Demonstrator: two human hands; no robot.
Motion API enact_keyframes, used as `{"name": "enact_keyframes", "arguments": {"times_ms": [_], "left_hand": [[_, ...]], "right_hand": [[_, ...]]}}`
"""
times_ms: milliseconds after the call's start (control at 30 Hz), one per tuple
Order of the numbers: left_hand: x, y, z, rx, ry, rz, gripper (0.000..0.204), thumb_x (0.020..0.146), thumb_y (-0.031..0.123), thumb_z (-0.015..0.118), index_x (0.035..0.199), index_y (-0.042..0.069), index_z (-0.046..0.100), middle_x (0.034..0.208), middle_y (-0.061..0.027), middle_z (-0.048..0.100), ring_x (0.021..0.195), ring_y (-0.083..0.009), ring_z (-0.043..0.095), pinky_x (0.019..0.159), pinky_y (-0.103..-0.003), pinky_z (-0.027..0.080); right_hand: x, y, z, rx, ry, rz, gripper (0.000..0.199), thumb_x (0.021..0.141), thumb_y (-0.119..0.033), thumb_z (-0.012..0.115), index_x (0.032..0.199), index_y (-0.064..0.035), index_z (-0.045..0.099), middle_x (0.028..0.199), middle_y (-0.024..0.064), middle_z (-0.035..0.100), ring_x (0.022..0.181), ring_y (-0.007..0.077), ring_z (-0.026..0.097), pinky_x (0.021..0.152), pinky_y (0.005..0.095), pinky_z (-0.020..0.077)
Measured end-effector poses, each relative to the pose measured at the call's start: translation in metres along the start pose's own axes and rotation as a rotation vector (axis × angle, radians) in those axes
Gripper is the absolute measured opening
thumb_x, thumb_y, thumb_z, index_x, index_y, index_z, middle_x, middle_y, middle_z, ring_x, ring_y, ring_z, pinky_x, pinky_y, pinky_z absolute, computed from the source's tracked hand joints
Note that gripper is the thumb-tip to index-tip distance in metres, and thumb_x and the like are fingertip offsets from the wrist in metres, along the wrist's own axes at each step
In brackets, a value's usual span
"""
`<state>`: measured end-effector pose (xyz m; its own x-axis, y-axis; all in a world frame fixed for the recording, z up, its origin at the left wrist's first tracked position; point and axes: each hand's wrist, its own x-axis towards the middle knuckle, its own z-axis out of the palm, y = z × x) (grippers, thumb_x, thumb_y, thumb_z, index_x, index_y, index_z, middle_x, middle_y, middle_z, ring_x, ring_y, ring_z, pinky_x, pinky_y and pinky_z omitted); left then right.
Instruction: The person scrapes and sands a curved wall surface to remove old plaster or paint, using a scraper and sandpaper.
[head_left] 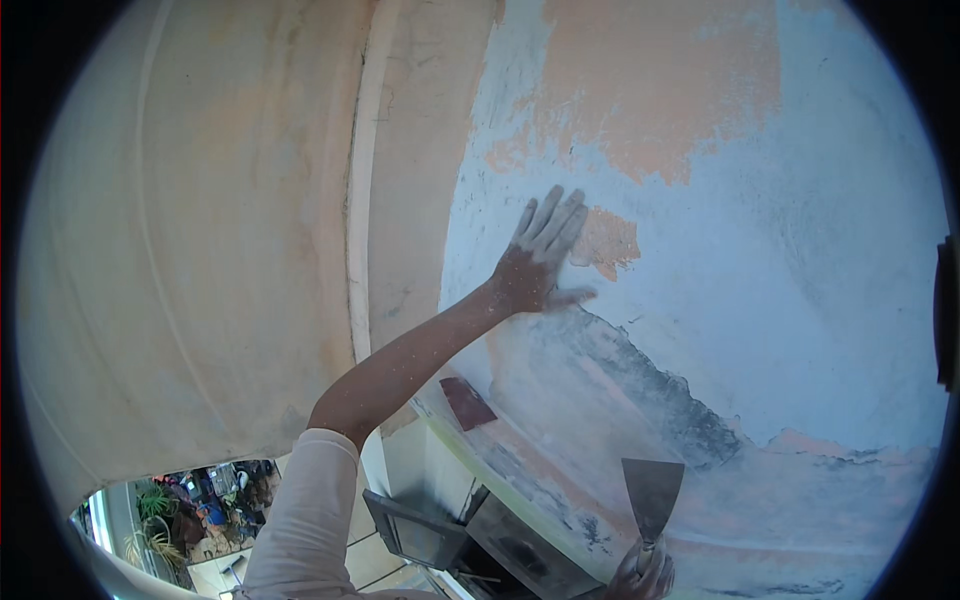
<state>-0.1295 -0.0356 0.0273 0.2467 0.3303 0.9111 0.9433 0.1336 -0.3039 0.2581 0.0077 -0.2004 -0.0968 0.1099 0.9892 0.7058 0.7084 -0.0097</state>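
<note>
My left hand [545, 245], dusted pale, lies flat with fingers spread on the blue-white painted wall [720, 270]. Just right of its fingers is a small bare peach patch [607, 242] where the paint is gone. Below that hand, a grey rough strip [650, 380] runs down along the broken paint edge. My right hand [640, 574], low in the view, is wrapped round the handle of a putty knife [653, 495]. Its wide flat blade points up, in front of the lower, scraped part of the wall.
A dark red piece of sandpaper [467, 403] lies near a pale ledge below my left forearm. Beneath it stand dark box-like furnishings [520, 545]. Plants [155, 503] and jumbled items [225, 500] show at lower left. A beige wall [220, 220] fills the left side.
</note>
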Motion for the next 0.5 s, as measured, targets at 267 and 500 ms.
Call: {"name": "enact_keyframes", "arguments": {"times_ms": [267, 500], "left_hand": [[0.012, 0.036, 0.008, -0.001, 0.107, -0.098, 0.088, 0.082, 0.053, 0.053, 0.140, -0.002, 0.016, 0.143, -0.0321, 0.011, 0.132, -0.0505, 0.010, 0.103, -0.061, 0.014], [-0.063, 0.089, 0.011, -0.377, -0.126, 0.289, 0.056, 0.078, 0.037, 0.065, 0.124, 0.009, 0.048, 0.140, -0.0115, 0.037, 0.131, -0.0306, 0.033, 0.101, -0.050, 0.035]], "right_hand": [[-0.002, -0.001, 0.000, 0.023, -0.030, 0.051, 0.030, 0.067, -0.026, 0.081, 0.089, -0.0105, 0.067, 0.077, 0.0088, 0.064, 0.065, 0.0293, 0.061, 0.055, 0.0400, 0.0509], [0.028, -0.013, 0.009, 0.429, -0.081, 0.366, 0.022, 0.087, -0.008, 0.053, 0.102, 0.0084, 0.057, 0.071, 0.0067, 0.054, 0.056, 0.0149, 0.051, 0.048, 0.0267, 0.0380]]}}
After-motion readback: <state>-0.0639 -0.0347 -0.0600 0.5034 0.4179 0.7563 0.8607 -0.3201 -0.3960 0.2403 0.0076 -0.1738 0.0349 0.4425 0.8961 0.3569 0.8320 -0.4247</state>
